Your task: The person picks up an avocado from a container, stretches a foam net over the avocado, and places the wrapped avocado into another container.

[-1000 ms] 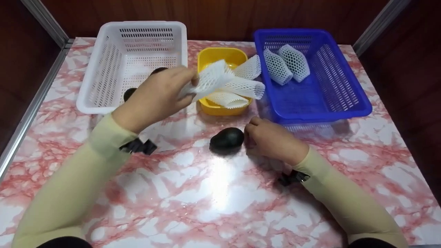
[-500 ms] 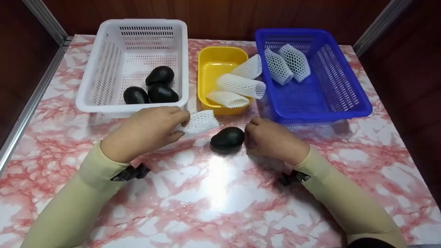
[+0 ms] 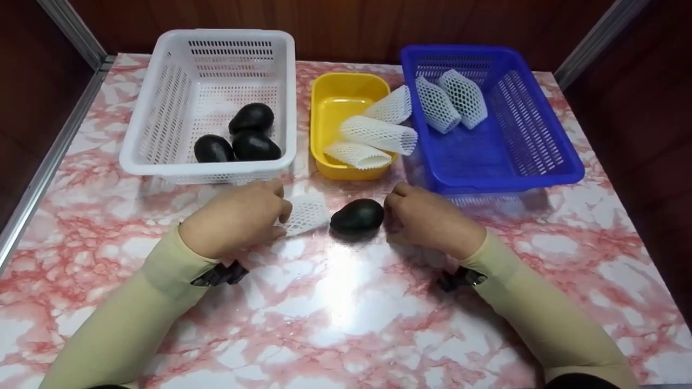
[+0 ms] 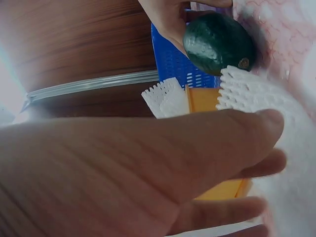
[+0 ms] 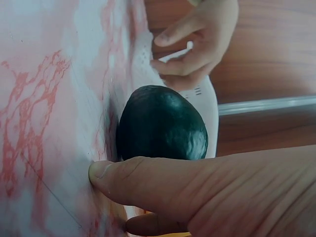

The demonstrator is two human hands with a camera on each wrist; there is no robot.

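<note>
A dark green avocado (image 3: 357, 217) lies on the marbled table between the two hands. My left hand (image 3: 238, 219) holds a white foam net sleeve (image 3: 307, 215) by its left end, low over the table. The sleeve's toothed far end points at the avocado's narrow end, close beside it in the head view. In the left wrist view, my thumb overlaps the foam net (image 4: 276, 98). My right hand (image 3: 432, 220) rests at the avocado's right end, fingers loosely bent. The right wrist view has the thumb low beside the avocado (image 5: 160, 123), not wrapped round it.
Behind stands a yellow tub (image 3: 330, 116) with several foam sleeves (image 3: 378, 134) lying in and across it. A white basket (image 3: 135, 156) at the left holds three avocados (image 3: 251, 119). Two sleeved avocados (image 3: 462, 98) lie in the blue basket (image 3: 540, 178) at the right.
My left hand has carried a foam sleeve from over the yellow tub down and toward me, to beside the avocado. My right hand and the avocado have stayed put.
</note>
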